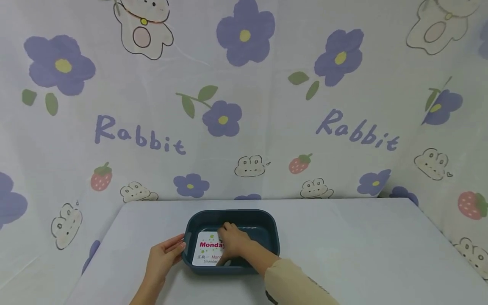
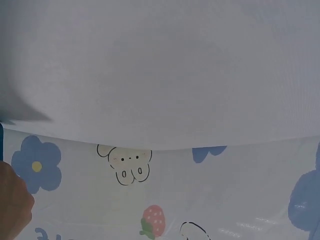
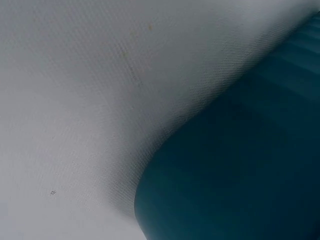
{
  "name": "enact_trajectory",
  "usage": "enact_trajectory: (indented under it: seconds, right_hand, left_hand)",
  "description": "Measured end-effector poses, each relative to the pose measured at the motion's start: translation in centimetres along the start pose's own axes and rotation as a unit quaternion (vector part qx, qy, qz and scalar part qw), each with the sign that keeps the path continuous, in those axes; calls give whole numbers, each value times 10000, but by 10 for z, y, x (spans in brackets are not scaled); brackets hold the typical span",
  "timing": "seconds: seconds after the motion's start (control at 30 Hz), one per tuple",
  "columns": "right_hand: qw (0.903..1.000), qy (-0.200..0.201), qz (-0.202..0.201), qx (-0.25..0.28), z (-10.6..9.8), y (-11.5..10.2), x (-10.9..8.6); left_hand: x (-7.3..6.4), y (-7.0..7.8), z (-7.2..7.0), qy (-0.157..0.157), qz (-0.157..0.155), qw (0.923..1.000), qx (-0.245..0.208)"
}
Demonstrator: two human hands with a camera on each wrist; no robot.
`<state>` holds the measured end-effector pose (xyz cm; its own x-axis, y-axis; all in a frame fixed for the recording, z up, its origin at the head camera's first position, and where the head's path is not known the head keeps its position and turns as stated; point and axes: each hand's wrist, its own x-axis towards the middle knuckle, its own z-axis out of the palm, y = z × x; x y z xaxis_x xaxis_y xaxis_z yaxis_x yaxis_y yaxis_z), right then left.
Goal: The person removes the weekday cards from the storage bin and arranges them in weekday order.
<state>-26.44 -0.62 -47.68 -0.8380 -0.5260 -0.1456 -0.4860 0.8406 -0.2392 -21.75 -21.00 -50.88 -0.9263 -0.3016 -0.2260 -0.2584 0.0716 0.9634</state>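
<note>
A dark teal plastic box with rounded corners stands on the white table. My left hand holds its left rim, the thumb at the edge and the fingers beside it. Inside the box, towards the left, lies a white card printed with "Monday", small stars and Chinese characters. My right hand reaches in and grips this card by its right part, fingers at the top edge and thumb near the bottom one, hiding that side. In the right wrist view the box's outer wall fills the lower right.
The white tabletop spreads out on both sides of the box. Behind it hangs a white cloth printed with purple flowers, rabbits, strawberries and the word "Rabbit". A beige sleeve covers the right forearm, which crosses the box's front right corner.
</note>
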Motion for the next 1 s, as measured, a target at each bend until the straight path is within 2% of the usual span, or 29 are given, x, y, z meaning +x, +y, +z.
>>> enact_trajectory:
  seconds: [0.03,0.13,0.2,0.43,0.57,0.87,1.0]
  right_hand:
    - [10000,1,-16,1,-1,0,0]
    - [10000,-6,-73,4,-2,0,-1]
    - [9999,-9,-115,4,-3,0,-1]
    - [9999,-36,-151,15,-4,0,2]
    - [9998,-55,-155,71,-7,-1,2]
    - [9991,-140,-348,201,-15,0,4]
    - [9990,-145,-330,262,-19,2,5]
  left_hand:
    - [-2,1,0,-4,16,10000,-20]
    - [9,-12,1,69,37,9999,-131]
    - [7,-12,1,34,189,9997,-142]
    - [-16,16,4,99,-115,9999,16]
    - [-22,23,4,25,113,9998,146]
    - [-8,5,2,99,-48,9998,-175]
    - [-8,3,2,62,83,9998,-184]
